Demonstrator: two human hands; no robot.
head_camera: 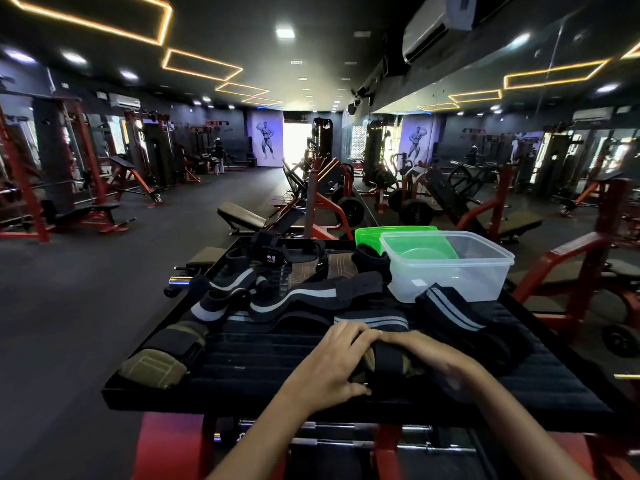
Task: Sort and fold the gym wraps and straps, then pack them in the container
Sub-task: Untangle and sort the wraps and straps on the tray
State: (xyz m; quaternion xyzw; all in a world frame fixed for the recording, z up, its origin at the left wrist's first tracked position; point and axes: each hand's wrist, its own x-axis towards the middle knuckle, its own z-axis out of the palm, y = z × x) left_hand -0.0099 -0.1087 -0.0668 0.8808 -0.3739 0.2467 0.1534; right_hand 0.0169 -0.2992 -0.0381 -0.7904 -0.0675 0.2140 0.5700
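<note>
Head view looks down on a black padded bench [263, 362] where the left hand [329, 362] and right hand [433, 358] both curl their fingers over an olive and black strap [388, 363] near the front edge, fingertips meeting on top of it. Beyond them a grey-striped wrap [372, 320] lies flat, another striped wrap [450, 310] leans on the clear container [450, 268] at the far right, and a second olive strap [162, 355] sits at the left edge.

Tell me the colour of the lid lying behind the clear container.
The lid is bright green, seen in the head view behind the clear container.
</note>
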